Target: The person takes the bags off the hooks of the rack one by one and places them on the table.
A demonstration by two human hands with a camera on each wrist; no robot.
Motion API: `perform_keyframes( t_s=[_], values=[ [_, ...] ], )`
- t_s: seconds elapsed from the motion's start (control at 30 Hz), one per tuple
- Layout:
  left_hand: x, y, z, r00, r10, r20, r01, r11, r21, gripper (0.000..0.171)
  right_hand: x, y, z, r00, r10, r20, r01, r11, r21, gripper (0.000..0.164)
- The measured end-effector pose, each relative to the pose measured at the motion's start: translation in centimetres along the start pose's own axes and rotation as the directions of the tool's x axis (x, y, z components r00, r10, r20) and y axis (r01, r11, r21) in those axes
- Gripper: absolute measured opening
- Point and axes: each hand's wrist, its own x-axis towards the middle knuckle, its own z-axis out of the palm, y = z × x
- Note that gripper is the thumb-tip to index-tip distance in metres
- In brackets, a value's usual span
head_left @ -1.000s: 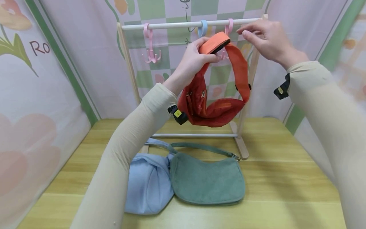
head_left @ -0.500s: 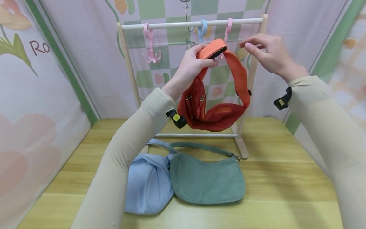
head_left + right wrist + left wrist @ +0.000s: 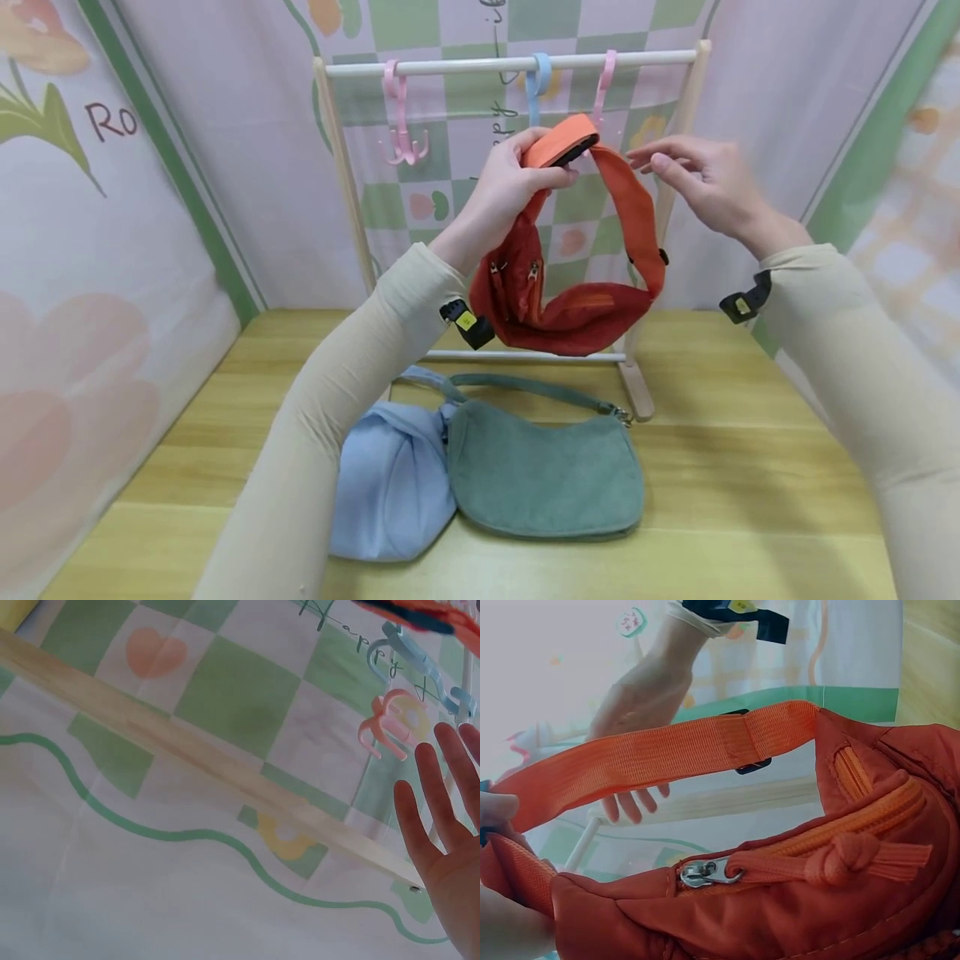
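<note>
An orange-red waist bag (image 3: 573, 321) hangs in the air in front of the rack, its strap looped up. My left hand (image 3: 510, 183) grips the orange strap near its black buckle, fingers on one side and thumb on the other. In the left wrist view the bag's zipper pull (image 3: 705, 873) and knotted cord show clearly. To the right of the strap, my right hand (image 3: 705, 179) holds nothing, its fingers loosely extended. The right wrist view has those fingers (image 3: 442, 799) spread near a pink hook (image 3: 390, 727).
A white-barred rack (image 3: 465, 66) carries a pink hook (image 3: 403, 125) at left, a blue hook (image 3: 536, 87) in the middle and a pink hook (image 3: 604, 83) at right. Below, a green handbag (image 3: 543, 467) and a light blue bag (image 3: 393, 483) lie side by side on the wooden table (image 3: 712, 533).
My left hand and the waist bag have come down a little, away from the rack's bar. My right hand has dropped too, from bar height to beside the strap.
</note>
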Motion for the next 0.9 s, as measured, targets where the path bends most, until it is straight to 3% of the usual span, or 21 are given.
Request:
perform_keyframes(
  t_s=[0.23, 0.43, 0.67, 0.9],
  values=[
    [-0.4, -0.5, 0.1, 1.0, 0.012, 0.0, -0.012, 1.0, -0.001, 0.033, -1.1, 0.2, 1.6, 1.0, 0.004, -0.01, -0.004, 0.998, 0.056, 0.033],
    [-0.5, -0.8, 0.0, 1.0, 0.021, 0.003, -0.021, 1.0, -0.005, 0.033, -1.6, 0.2, 2.6, 1.0, 0.018, -0.01, -0.016, 0.984, 0.177, 0.034],
    [-0.7, -1.1, -0.1, 1.0, 0.023, -0.001, -0.023, 0.999, -0.027, 0.034, -2.0, 0.2, 3.4, 0.999, 0.012, 0.045, -0.031, 0.898, 0.439, 0.037],
    [-0.9, -1.8, -0.1, 1.0, 0.022, -0.004, -0.022, 0.999, -0.032, 0.035, -2.9, 0.2, 4.5, 0.993, -0.014, 0.118, -0.05, 0.85, 0.524, 0.035]
  ],
)
